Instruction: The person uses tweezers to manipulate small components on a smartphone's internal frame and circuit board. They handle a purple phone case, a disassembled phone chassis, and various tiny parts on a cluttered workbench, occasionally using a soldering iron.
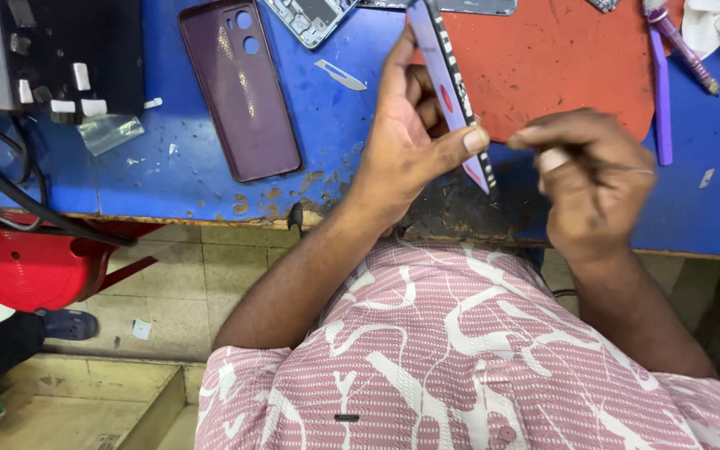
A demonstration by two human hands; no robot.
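The left hand [406,137] grips a thin phone panel [452,92] on edge above the near edge of the blue tabletop [177,158], thumb pressed on its lower end. The panel's long axis runs from the far side down toward the person. The right hand [593,179], blurred, is closed around something thin that cannot be made out, just to the panel's right, near its lower end. A maroon phone cover [239,87] lies flat toward the left; an orange mat [560,58] sits behind the hands.
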